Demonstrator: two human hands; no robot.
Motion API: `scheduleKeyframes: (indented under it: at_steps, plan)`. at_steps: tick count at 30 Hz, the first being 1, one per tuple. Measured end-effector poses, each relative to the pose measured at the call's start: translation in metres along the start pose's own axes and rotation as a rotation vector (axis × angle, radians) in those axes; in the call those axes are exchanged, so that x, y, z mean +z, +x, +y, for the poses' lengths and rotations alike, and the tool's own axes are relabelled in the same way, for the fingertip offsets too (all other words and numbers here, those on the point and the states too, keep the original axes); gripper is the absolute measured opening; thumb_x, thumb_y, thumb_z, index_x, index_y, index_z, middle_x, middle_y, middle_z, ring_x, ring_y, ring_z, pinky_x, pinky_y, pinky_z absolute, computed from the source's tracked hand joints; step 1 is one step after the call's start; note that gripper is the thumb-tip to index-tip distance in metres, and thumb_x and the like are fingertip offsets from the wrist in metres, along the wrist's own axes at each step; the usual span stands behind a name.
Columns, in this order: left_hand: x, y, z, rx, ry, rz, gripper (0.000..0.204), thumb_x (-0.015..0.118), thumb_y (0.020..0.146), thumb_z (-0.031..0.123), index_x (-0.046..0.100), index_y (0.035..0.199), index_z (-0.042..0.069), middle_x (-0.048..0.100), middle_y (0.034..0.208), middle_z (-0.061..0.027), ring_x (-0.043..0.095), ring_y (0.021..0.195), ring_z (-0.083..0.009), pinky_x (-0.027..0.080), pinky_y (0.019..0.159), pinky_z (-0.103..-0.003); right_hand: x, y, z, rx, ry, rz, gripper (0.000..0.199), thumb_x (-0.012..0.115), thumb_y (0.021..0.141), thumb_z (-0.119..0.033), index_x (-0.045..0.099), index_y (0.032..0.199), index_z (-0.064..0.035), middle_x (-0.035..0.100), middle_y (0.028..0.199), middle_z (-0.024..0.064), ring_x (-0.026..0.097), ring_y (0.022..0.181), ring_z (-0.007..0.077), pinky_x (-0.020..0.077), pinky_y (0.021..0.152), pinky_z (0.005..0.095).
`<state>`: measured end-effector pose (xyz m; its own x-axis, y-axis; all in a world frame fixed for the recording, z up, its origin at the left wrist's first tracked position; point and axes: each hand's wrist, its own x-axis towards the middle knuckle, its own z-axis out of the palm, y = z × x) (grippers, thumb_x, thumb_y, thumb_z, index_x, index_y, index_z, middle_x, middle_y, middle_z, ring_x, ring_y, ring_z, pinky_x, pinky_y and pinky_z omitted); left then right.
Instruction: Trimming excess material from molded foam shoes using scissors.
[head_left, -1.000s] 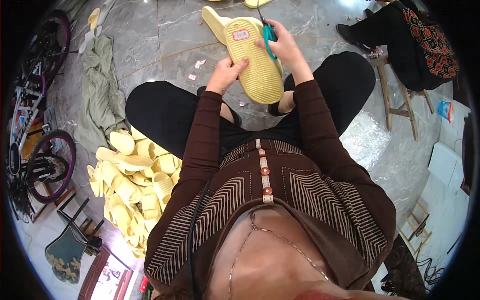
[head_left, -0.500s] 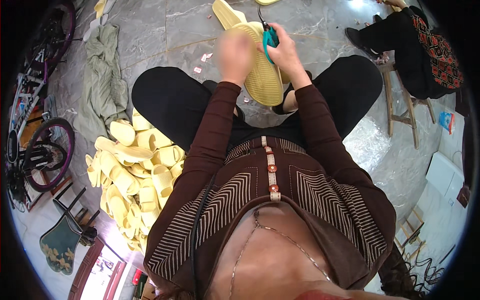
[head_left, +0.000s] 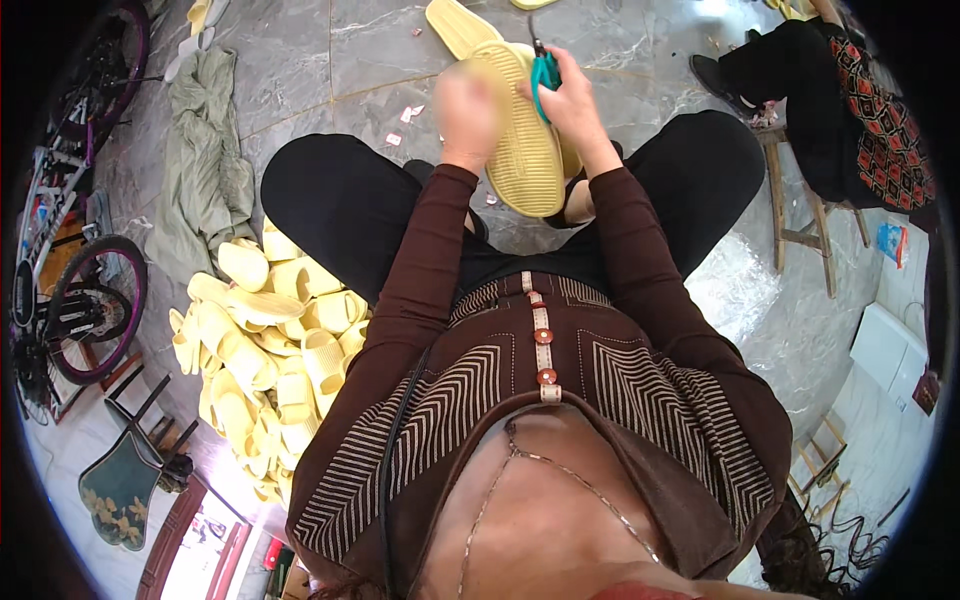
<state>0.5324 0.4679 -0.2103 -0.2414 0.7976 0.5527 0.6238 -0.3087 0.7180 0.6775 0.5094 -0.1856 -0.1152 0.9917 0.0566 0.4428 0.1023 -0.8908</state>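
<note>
A yellow slipper [head_left: 527, 168] is held up between my knees, its ridged sole facing me. My left hand [head_left: 466, 118] grips its left edge; a blur covers part of those fingers. In my right hand [head_left: 576, 108] is a pair of scissors with teal handles [head_left: 546, 76], dark blades pointing up and away beside the slipper's far end. The fingers of that hand wrap round the handles, close to the slipper's right edge. Another yellow slipper [head_left: 463, 28] lies on the floor just beyond. Part of a further yellow piece shows behind the held slipper.
A heap of yellow slippers [head_left: 265, 365] lies by my left leg. Beyond it are a grey-green cloth [head_left: 205, 150] and a bicycle [head_left: 90, 300]. Small paper scraps [head_left: 410, 114] dot the tiled floor [head_left: 385, 40]. At right, a person in dark trousers [head_left: 785, 65] sits near a wooden stool [head_left: 795, 205].
The scissors have turned slightly and their blades stand clearer of the slipper's far end. The slipper has shifted a little toward me. Both hands keep their grip.
</note>
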Motion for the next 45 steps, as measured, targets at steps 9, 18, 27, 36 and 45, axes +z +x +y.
scheduleKeyframes:
  at_steps: [9, 18, 27, 36, 45]
  plan:
    - [-0.020, 0.018, -0.013, -0.967, -1.039, 0.275, 0.005, 0.044, 0.087, 0.007, 0.044, 0.091, 0.004, 0.045, 0.066, -0.0030, 0.040, 0.050, -0.0126, 0.038, 0.046, -0.028, 0.001, 0.005, 0.023, 0.118, 0.226, 0.058, 0.067, 0.074, 0.062, -0.024, 0.045, 0.114, 0.0046, 0.058, 0.097, 0.0138, 0.055, 0.089, 0.0201, 0.0437, 0.079, 0.0299]
    - [-0.025, 0.017, -0.045, -1.186, -1.218, 0.258, 0.011, 0.041, 0.082, 0.006, 0.043, 0.092, 0.003, 0.041, 0.064, -0.0048, 0.028, 0.040, -0.0090, 0.021, 0.034, -0.025, -0.013, 0.012, 0.021, 0.135, 0.290, 0.087, 0.067, 0.074, 0.063, -0.023, 0.044, 0.116, 0.0059, 0.057, 0.098, 0.0139, 0.055, 0.088, 0.0197, 0.0439, 0.078, 0.0292]
    - [-0.022, 0.006, -0.051, -1.171, -1.263, 0.254, 0.014, 0.044, 0.079, 0.007, 0.043, 0.092, 0.004, 0.045, 0.061, -0.0060, 0.032, 0.041, -0.0113, 0.023, 0.034, -0.026, -0.021, 0.017, 0.025, 0.076, 0.341, 0.147, 0.066, 0.073, 0.064, -0.022, 0.044, 0.115, 0.0068, 0.058, 0.095, 0.0130, 0.057, 0.082, 0.0180, 0.0456, 0.073, 0.0280]
    - [-0.004, -0.008, -0.063, -1.069, -0.511, 0.019, 0.034, 0.050, 0.080, 0.014, 0.043, 0.111, 0.001, 0.059, 0.068, -0.0113, 0.054, 0.058, -0.0202, 0.041, 0.049, -0.031, -0.015, 0.019, 0.029, 0.114, 0.580, 0.185, 0.057, 0.071, 0.068, -0.018, 0.045, 0.112, 0.0079, 0.059, 0.092, 0.0115, 0.057, 0.080, 0.0161, 0.0466, 0.072, 0.0285]
    - [0.004, -0.026, -0.080, -0.519, 0.304, -0.273, 0.029, 0.050, 0.076, 0.011, 0.058, 0.103, 0.005, 0.063, 0.081, -0.0122, 0.059, 0.083, -0.0313, 0.045, 0.076, -0.036, -0.017, 0.040, 0.055, 0.531, 1.371, -0.013, 0.034, 0.063, 0.075, -0.010, 0.053, 0.104, 0.0047, 0.061, 0.094, 0.0142, 0.061, 0.082, 0.0224, 0.0503, 0.074, 0.0336]
